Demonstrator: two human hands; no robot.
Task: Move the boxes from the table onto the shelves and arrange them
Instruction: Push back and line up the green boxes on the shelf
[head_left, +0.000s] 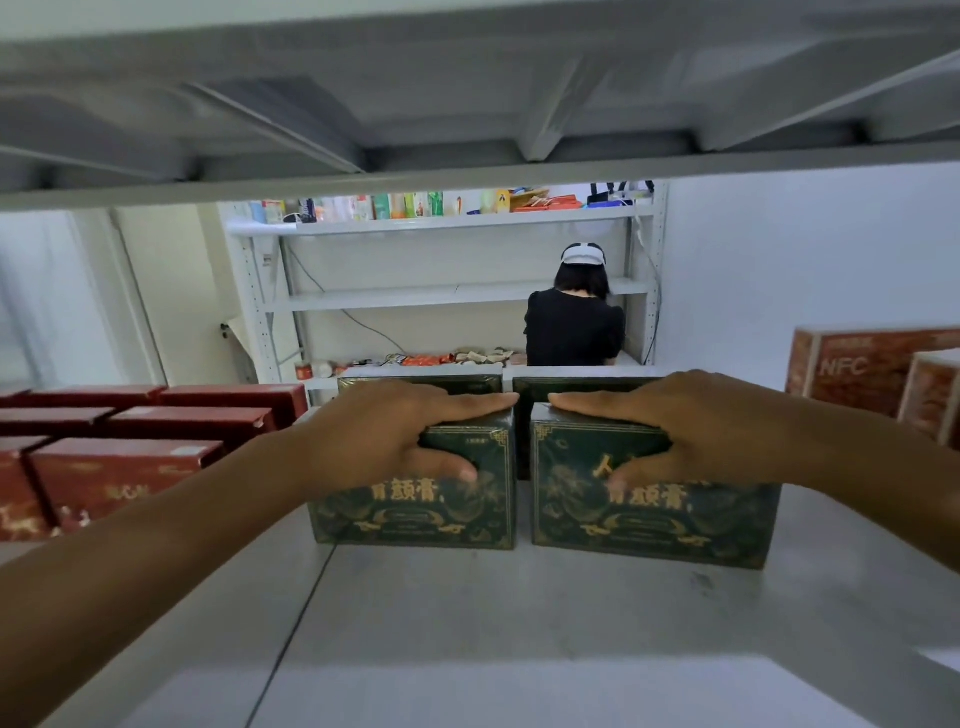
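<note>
Two dark green boxes with gold lettering stand side by side on the grey shelf (519, 623). My left hand (395, 431) grips the left green box (415, 514), fingers flat on its top and thumb on its front face. The right green box (654, 525) is held the same way by my right hand (691, 426). A narrow gap separates the two boxes. Behind them stand two more green boxes (421, 384), mostly hidden by the front pair and my hands.
Several dark red boxes (119, 467) are packed at the shelf's left. Orange-red boxes marked NFC (872, 369) stand at the right. The upper shelf's underside (467, 104) hangs low overhead. Beyond, a person in black (574, 327) faces another rack.
</note>
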